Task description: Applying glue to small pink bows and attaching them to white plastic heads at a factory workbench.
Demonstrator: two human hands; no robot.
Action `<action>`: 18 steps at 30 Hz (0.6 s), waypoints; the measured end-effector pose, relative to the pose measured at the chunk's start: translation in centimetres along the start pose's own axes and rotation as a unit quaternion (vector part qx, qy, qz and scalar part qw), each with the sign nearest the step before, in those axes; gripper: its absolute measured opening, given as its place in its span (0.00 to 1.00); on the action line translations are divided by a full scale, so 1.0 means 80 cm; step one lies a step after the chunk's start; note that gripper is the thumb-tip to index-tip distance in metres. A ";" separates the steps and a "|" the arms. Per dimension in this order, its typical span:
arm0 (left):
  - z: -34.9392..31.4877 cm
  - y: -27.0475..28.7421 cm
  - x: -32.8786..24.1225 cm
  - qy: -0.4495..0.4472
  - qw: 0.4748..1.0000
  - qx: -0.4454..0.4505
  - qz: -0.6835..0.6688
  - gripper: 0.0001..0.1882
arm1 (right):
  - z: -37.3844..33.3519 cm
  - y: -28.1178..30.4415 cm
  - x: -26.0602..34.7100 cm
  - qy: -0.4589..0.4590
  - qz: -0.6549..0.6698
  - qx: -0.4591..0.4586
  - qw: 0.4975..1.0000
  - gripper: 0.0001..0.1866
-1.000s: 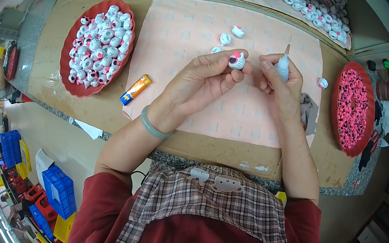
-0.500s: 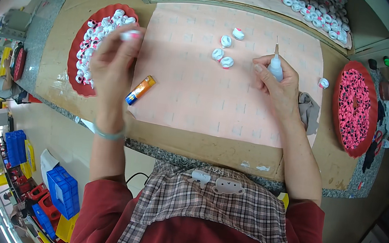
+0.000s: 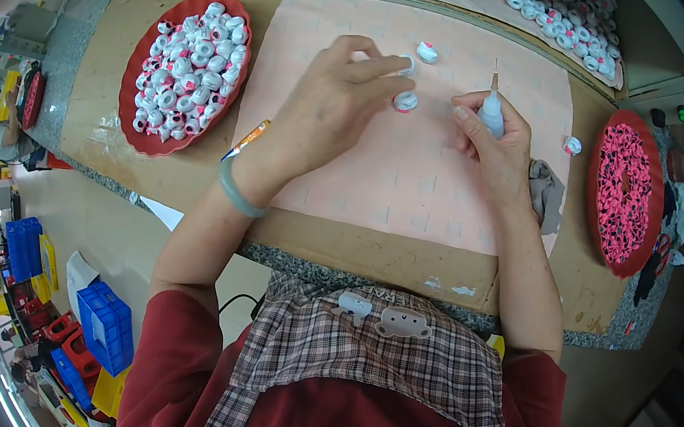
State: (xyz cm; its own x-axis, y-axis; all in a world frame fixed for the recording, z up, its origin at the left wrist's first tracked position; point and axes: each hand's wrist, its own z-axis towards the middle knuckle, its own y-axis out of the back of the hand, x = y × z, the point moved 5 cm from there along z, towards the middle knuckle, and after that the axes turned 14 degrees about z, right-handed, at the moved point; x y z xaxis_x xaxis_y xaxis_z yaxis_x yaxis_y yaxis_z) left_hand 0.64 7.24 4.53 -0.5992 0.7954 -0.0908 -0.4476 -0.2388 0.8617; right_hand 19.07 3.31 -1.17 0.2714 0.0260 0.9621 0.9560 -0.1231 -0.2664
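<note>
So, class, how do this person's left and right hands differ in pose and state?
The left hand is spread open near white pieces, contact unclear; the right hand is curled around a needle-tipped bottle. The left hand has a pale green bangle at its wrist; the right hand has none. Both are ungloved and above the pink sheet.

Bare left forearm (image 3: 217,227) angles up and right from a bent elbow. Left wrist (image 3: 264,167) roughly in line with it. Bare left hand (image 3: 330,104) back-up, fingers pointing right, slightly spread and bent; can't tell if the tips are pinching. Bare right forearm (image 3: 528,277) slants up and left, elbow also bent. Bare right hand (image 3: 497,139) in a firm grip, fingers curled in, thumb laid across toward the left. Hands apart, not touching; left one reaches a little farther forward.
</note>
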 end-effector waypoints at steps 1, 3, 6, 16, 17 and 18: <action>0.002 -0.011 -0.006 -0.044 0.999 0.001 -0.017 0.18 | 0.000 0.000 0.000 -0.001 0.000 0.000 1.000 0.06; 0.003 -0.025 -0.004 -0.056 0.998 0.012 -0.003 0.18 | 0.000 0.000 -0.001 0.005 0.004 0.006 1.000 0.05; 0.005 -0.035 -0.008 -0.083 0.996 0.034 0.027 0.17 | 0.001 0.000 0.000 0.003 0.009 0.009 1.000 0.05; 0.000 -0.021 -0.019 0.218 0.842 0.030 -0.493 0.17 | 0.001 0.003 0.036 0.031 0.180 0.013 0.983 0.14; -0.003 -0.028 -0.021 0.259 0.771 0.036 -0.580 0.17 | 0.001 0.005 0.038 0.032 0.178 0.014 0.983 0.14; -0.003 -0.028 -0.023 0.258 0.771 0.034 -0.581 0.17 | 0.001 0.006 0.041 0.038 0.146 0.020 0.988 0.14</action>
State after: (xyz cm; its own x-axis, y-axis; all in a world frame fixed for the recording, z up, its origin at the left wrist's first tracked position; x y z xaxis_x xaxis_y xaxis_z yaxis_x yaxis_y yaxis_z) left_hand 2.63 6.19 2.63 -0.0122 0.1180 -0.9929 -0.8558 0.5124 0.0714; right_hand 20.46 3.42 1.83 0.5292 -0.0798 0.8448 0.8418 -0.0757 -0.5345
